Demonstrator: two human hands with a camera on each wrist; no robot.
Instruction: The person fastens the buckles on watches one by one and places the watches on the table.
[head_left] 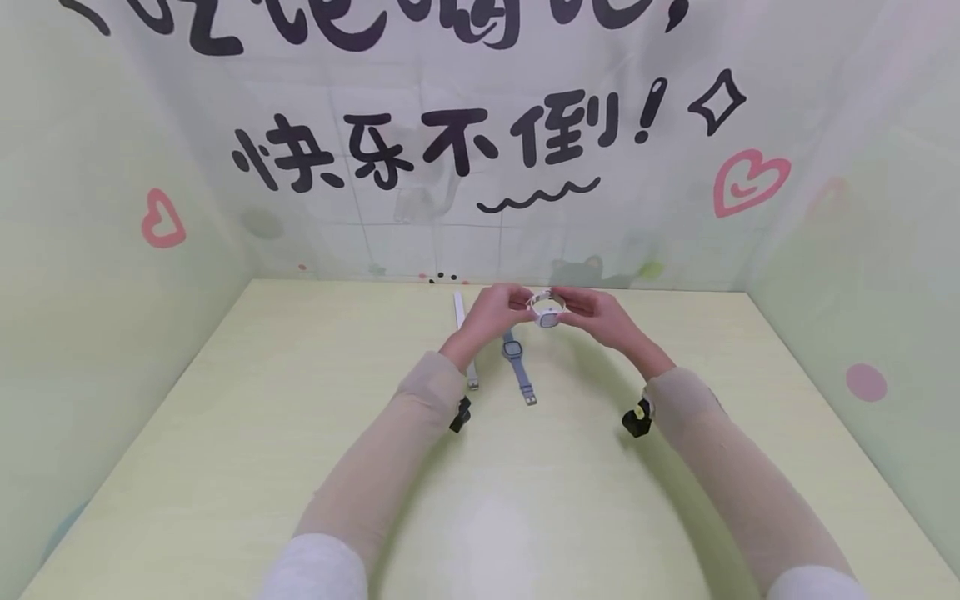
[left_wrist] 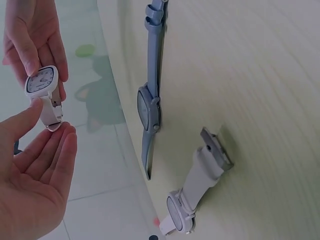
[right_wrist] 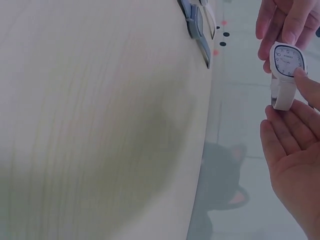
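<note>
Between both hands, held up above the far part of the table, is a white wristwatch with a squarish dial. My left hand pinches one side of it, thumb at the case and fingertips by the strap. On the opposite side my right hand pinches it in the same way. The strap bends round into a loop, and the dial shows plainly in the right wrist view. Below the hands, a blue wristwatch lies stretched out on the table. Left of it lies a pale wristwatch, partly hidden by my left arm in the head view.
The pale wooden table meets a printed cloth backdrop along its far edge. Cloth walls with hearts and dots rise at left and right. Dark wrist cameras hang under both forearms.
</note>
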